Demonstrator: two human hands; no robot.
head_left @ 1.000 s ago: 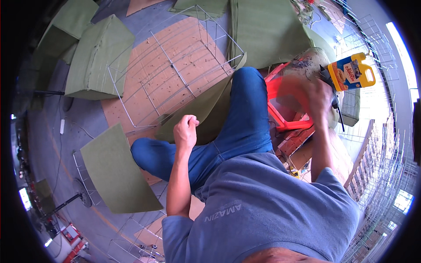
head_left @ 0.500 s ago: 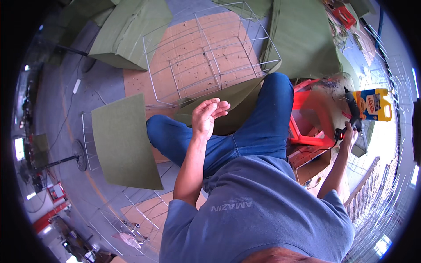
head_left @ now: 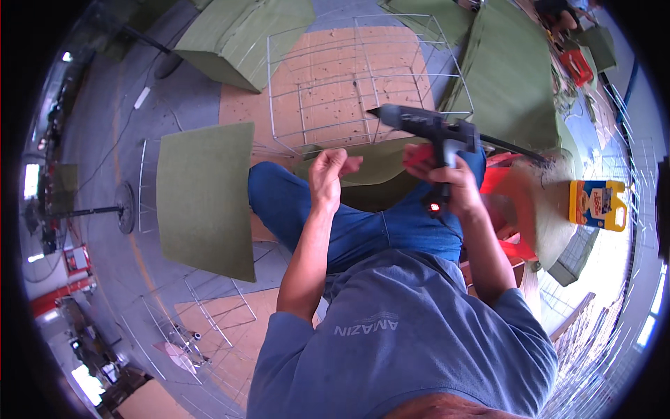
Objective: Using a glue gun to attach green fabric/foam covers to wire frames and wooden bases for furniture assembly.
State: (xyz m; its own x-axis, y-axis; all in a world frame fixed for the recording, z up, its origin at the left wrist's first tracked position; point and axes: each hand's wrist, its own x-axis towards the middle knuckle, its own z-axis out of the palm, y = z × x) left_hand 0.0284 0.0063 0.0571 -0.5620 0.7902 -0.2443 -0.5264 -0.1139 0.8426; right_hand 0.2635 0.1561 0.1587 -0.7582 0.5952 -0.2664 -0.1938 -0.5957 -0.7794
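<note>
In my right hand [head_left: 462, 183] is a dark glue gun [head_left: 419, 121], held by its handle over my right thigh. Its nozzle points left, a small red light glows at the grip's base, and a dark stick runs out of its back. My left hand [head_left: 328, 178] is raised over my lap with its fingers curled in; whatever they may hold is hidden. Behind both hands, a curved green sheet [head_left: 380, 171] lies across my lap between the knees. Just beyond it stands a wire frame [head_left: 356, 84] on brown cardboard [head_left: 244, 115].
A green panel [head_left: 206, 202] leans on a wire frame at my left. Green boxes [head_left: 241, 49] stand far left, and green sheets [head_left: 513, 77] lie far right. At my right are a red stool [head_left: 499, 192] and a yellow jug [head_left: 597, 204]. Another person [head_left: 562, 17] is at the far right.
My right hand has brought the glue gun from beside the yellow jug leftward over my lap. The fingers of my left hand have curled in. The whole view has shifted slightly.
</note>
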